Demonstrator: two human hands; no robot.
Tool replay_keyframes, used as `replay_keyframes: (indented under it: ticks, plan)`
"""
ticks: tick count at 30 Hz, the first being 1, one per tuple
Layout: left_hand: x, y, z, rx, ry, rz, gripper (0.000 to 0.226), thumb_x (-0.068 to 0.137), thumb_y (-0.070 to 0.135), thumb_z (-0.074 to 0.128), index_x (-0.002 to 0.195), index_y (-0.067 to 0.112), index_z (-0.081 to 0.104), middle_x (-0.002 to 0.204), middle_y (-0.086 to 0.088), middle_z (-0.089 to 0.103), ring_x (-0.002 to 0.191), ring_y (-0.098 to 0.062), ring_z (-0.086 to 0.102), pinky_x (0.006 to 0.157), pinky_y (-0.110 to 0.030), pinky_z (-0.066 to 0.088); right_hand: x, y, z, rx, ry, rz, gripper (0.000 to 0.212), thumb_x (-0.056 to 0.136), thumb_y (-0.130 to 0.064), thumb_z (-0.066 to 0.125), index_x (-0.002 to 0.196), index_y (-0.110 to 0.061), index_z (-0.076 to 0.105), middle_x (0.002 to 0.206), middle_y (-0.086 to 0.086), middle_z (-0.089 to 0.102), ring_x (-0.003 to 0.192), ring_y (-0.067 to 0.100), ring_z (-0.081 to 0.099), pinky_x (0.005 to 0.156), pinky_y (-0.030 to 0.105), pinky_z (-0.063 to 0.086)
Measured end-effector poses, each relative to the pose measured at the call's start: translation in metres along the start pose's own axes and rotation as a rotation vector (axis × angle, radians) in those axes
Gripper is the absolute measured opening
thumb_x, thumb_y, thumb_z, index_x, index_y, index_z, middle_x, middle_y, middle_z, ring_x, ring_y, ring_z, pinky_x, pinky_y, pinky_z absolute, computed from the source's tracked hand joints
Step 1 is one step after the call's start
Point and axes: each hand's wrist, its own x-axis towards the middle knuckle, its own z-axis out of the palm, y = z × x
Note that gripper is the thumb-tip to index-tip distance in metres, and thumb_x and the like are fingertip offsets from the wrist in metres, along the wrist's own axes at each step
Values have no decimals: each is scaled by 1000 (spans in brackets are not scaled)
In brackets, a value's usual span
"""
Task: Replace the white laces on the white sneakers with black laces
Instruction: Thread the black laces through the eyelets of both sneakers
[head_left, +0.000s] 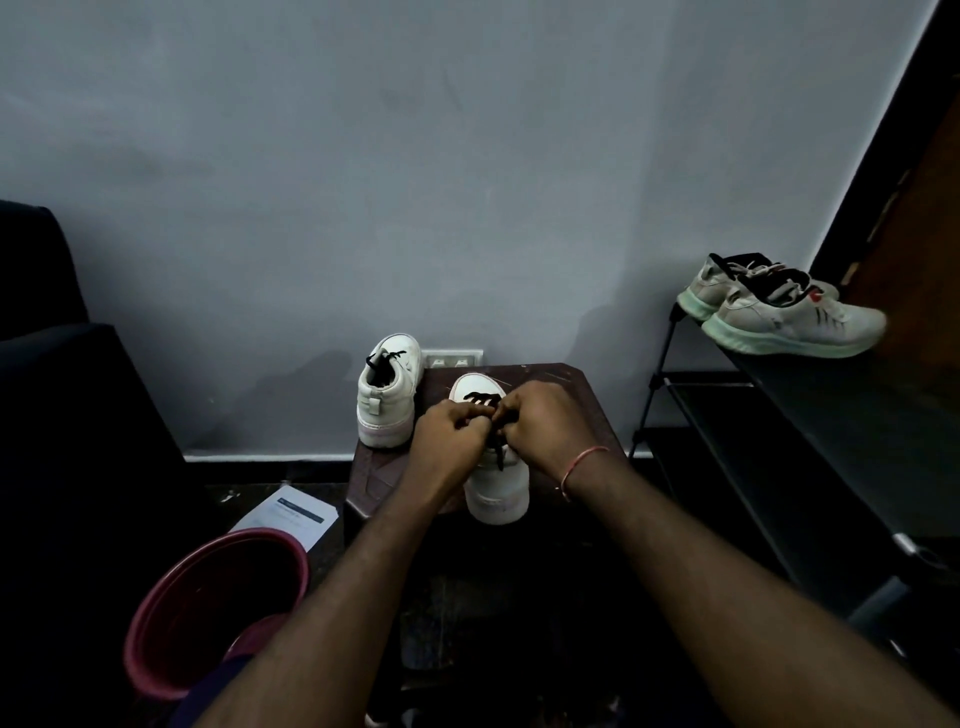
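At nine o'clock a dark chair (47, 322) fills the frame's edge; at seven o'clock a red bucket (208, 608) stands on the floor, with a printed sheet of paper (291, 512) lying just beyond its rim; a small dark desk (571, 395) sits at the centre against the grey wall, with a wall socket (452, 358) showing just behind its far edge; at the desk's ten o'clock corner the far sneaker (387, 392) stands upright with its heel toward the viewer, a second black lace (384, 358) showing at its collar; the near sneaker (496, 493) stands at the middle of the desk, toe pointing to twelve o'clock and heel at the near edge; a black lace (480, 399) crosses its front eyelets in several rows, and a loose end hangs down over the tongue; the left hand (449, 436) and the right hand (540, 421) meet directly above the tongue, knuckles touching, fingers curled tight and pinching the black lace between them; a thin pink thread band (582, 465) circles the right wrist; at three o'clock a black shoe rack (779, 415) stands beside the desk, well apart from it; on its top shelf, at two o'clock, a pair of pale running shoes (789, 317) with green soles lie side by side, toes pointing right.
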Motion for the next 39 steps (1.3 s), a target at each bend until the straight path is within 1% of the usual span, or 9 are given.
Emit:
replay_keyframes:
  ticks: [5, 8, 9, 15, 20, 24, 30, 34, 39]
  plan:
    - [3, -7, 1, -2, -30, 8, 32, 68, 29, 59, 91, 17, 78, 77, -7, 74, 67, -14, 66, 68, -26, 53, 2, 2, -17, 109, -197, -12, 31, 80, -1, 56, 94, -18, 78, 98, 5, 75, 97, 17, 67, 88, 28, 52]
    - [10, -13, 6, -59, -17, -101, 7, 71, 15, 72, 72, 21, 72, 71, -7, 72, 72, -22, 70, 75, -44, 59, 1, 7, -29, 272, -154, 42, 28, 81, 0, 55, 97, -11, 76, 95, 4, 74, 85, 12, 65, 86, 31, 52]
    - [12, -13, 8, -72, -5, -125, 15, 71, 10, 74, 67, 23, 67, 67, -6, 70, 68, -24, 68, 74, -46, 58, -1, 9, -31, 311, -137, 42, 24, 81, -2, 59, 95, -11, 76, 91, 3, 74, 82, 11, 64, 84, 31, 53]
    - [10, -11, 16, -150, 60, -263, 43, 60, 17, 85, 85, 20, 49, 65, 3, 52, 58, -12, 47, 58, -27, 38, -18, 7, -35, 175, -282, -41, 23, 74, -12, 77, 92, -26, 76, 83, -12, 68, 76, -1, 60, 66, 12, 42]
    - [3, -16, 12, -320, 19, -291, 27, 77, 7, 74, 99, 2, 60, 68, -1, 58, 56, -7, 52, 48, -17, 42, -7, 1, -37, 309, -314, 27, 24, 78, 4, 70, 88, -17, 75, 73, 3, 71, 52, 3, 59, 51, 14, 45]
    - [1, -18, 10, -370, -1, -264, 19, 79, 4, 69, 97, 6, 63, 71, -4, 61, 60, -8, 54, 50, -18, 43, 4, -9, -28, 96, -219, 26, 19, 74, -6, 73, 86, -20, 78, 86, -1, 75, 80, 11, 68, 76, 25, 55]
    - [0, -19, 14, -127, 104, -115, 34, 59, 29, 64, 91, 17, 70, 52, 7, 49, 47, -6, 42, 52, -24, 35, 12, -16, -26, -104, -344, -52, 15, 80, -14, 71, 91, -21, 79, 95, 1, 75, 92, 16, 68, 81, 21, 49]
    - [-2, -19, 13, -28, 129, -39, 20, 75, 29, 68, 91, 20, 74, 55, 5, 55, 50, -5, 48, 54, -25, 37, 8, -8, -17, 157, -242, 75, 14, 73, -2, 74, 81, -12, 78, 80, 7, 74, 74, 16, 70, 78, 35, 58]
    - [4, -19, 10, -86, 130, -47, 32, 84, 38, 58, 78, 10, 73, 66, -3, 70, 63, -19, 66, 58, -34, 49, 8, -5, -23, 573, -38, 275, 10, 81, 6, 65, 81, -4, 65, 62, 4, 59, 43, 1, 51, 42, 14, 40]
